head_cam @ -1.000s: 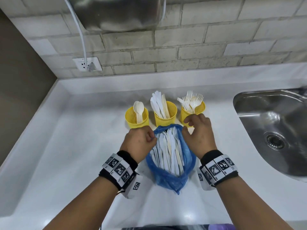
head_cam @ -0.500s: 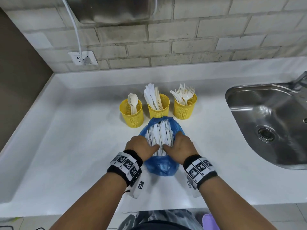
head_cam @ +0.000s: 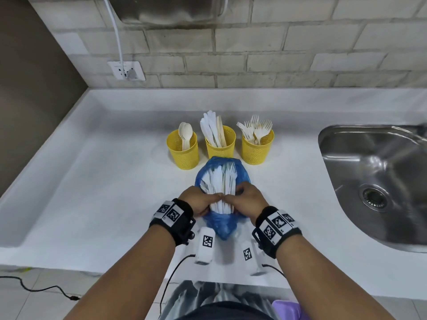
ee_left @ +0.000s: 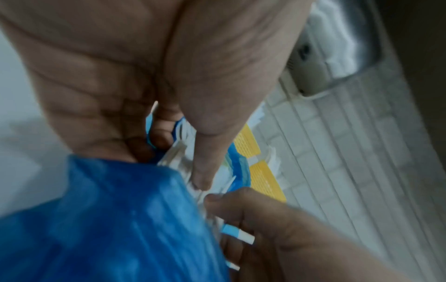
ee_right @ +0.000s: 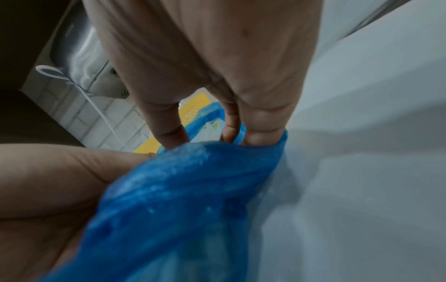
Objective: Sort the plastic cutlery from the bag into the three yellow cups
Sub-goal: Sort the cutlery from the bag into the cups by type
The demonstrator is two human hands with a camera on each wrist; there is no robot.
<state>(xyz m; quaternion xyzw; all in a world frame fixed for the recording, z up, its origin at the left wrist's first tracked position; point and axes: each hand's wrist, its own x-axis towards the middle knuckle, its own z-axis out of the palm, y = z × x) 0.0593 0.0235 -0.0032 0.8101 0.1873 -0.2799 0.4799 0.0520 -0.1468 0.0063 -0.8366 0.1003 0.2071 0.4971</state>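
Both hands meet over the middle of the blue bag (head_cam: 219, 224): our left hand (head_cam: 199, 200) and our right hand (head_cam: 246, 202) curl their fingers around the bundle of white cutlery (head_cam: 219, 181) that lies in the open bag, and in the wrist views the fingers also pinch the blue plastic at its edge. The bag lies on the white counter (head_cam: 92, 181), just in front of the three yellow cups. We judge the sorting as partly done. The left cup (head_cam: 182, 152) holds only a few spoons, the middle cup (head_cam: 220, 145) holds many knives, and the right cup (head_cam: 257, 148) holds many forks. A thick bundle is not yet sorted; forks and knives show in it, and we cannot tell whether spoons are among them. The steel sink (head_cam: 379, 181) is well apart on the right.
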